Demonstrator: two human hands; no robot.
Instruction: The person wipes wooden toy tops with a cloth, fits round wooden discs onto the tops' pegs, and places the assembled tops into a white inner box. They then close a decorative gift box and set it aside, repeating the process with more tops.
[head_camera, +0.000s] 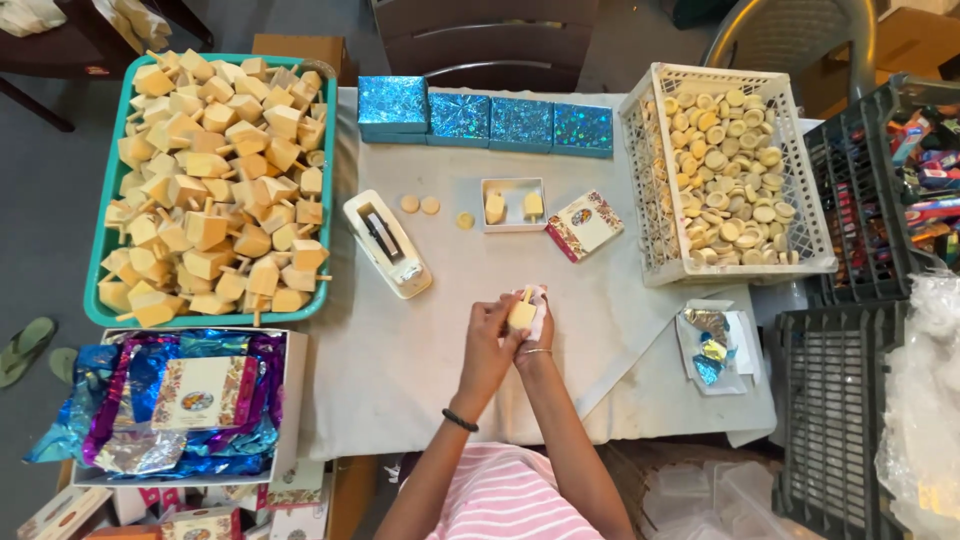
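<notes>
Here both hands meet over the table (400, 370), left hand (490, 335) and right hand (535, 335) fingers closed around a wooden top (522, 312)

Pale wooden spinning top (522, 313), stem up, against white wrap (539, 306), above the table

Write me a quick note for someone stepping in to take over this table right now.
Left hand and right hand together hold one wooden spinning top against a white wrapper, above the cloth-covered table.
Small open white box already holds two tops; its patterned lid lies beside it.
Done: four blue glitter boxes lined up at the back.
Left: teal tray heaped with tops, white crate full of round discs.
</notes>
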